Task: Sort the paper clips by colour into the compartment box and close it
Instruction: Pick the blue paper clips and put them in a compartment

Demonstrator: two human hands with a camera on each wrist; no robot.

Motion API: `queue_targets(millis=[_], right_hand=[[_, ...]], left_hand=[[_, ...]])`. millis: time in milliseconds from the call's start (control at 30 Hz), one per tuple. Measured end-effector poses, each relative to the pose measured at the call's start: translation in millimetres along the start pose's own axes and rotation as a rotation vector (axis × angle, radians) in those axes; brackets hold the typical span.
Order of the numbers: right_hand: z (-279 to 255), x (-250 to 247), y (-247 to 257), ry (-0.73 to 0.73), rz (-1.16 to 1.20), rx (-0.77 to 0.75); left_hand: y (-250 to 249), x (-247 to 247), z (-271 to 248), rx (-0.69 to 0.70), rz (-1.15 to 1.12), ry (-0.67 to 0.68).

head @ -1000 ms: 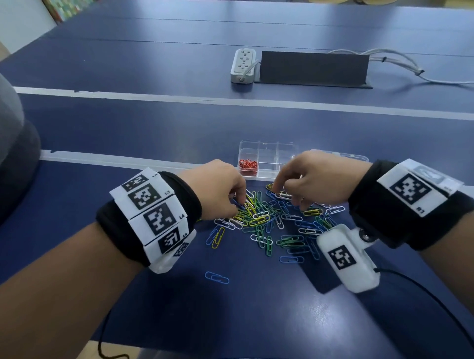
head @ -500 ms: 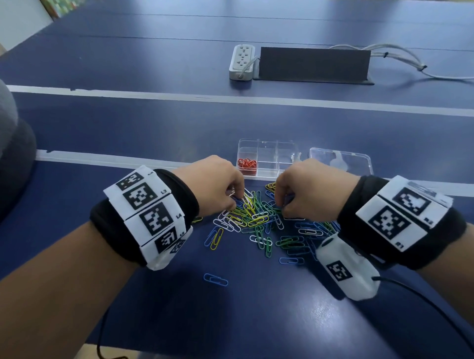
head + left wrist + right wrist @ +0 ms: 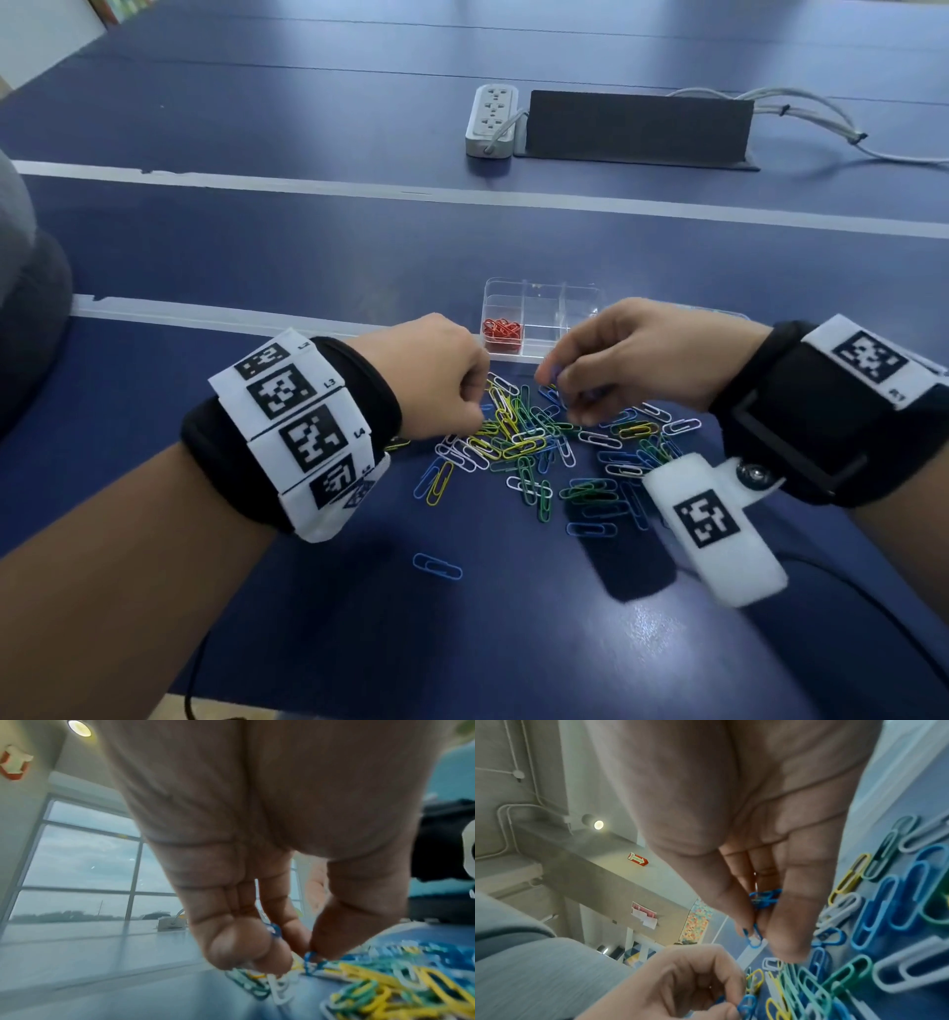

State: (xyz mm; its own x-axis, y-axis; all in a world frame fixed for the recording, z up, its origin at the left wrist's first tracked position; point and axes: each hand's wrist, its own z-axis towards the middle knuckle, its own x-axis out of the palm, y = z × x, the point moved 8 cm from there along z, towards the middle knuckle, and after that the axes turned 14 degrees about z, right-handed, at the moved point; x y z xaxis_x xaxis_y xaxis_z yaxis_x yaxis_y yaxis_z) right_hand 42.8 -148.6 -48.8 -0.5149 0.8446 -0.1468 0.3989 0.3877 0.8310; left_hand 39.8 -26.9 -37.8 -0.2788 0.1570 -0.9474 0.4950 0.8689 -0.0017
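A pile of mixed paper clips point(image 3: 534, 442) in blue, green, yellow and white lies on the blue table. Behind it stands the clear compartment box point(image 3: 539, 303), its front left cell holding red clips point(image 3: 502, 330). My left hand point(image 3: 477, 406) hovers at the pile's left edge, fingers curled, pinching a blue clip point(image 3: 312, 961) with another blue clip point(image 3: 275, 931) tucked between its fingers. My right hand point(image 3: 557, 385) is over the pile's far side and holds several blue clips point(image 3: 765, 897), one point(image 3: 753, 935) pinched at the fingertips.
A single blue clip point(image 3: 436, 565) lies apart near the front. The box's clear lid point(image 3: 729, 313) peeks out behind my right hand. A white power strip point(image 3: 492, 121), a black stand point(image 3: 637, 126) and cables point(image 3: 821, 121) sit at the far side.
My right hand drew back from the pile's right part toward the box side and lifted a little with blue clips. The left hand stayed at the pile's left edge.
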Motion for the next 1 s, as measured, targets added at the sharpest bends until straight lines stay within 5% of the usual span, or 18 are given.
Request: queue_targets(millis=[433, 1000], right_hand=[[17.9, -23.7, 37.0, -0.358, -0.337, -0.199], [-0.1, -36.3, 38.9, -0.419, -0.33, -0.248]], left_hand=[[-5.3, -47.2, 35.2, -0.087, -0.173, -0.251], [-9.2, -52.8, 37.4, -0.069, -0.302, -0.307]])
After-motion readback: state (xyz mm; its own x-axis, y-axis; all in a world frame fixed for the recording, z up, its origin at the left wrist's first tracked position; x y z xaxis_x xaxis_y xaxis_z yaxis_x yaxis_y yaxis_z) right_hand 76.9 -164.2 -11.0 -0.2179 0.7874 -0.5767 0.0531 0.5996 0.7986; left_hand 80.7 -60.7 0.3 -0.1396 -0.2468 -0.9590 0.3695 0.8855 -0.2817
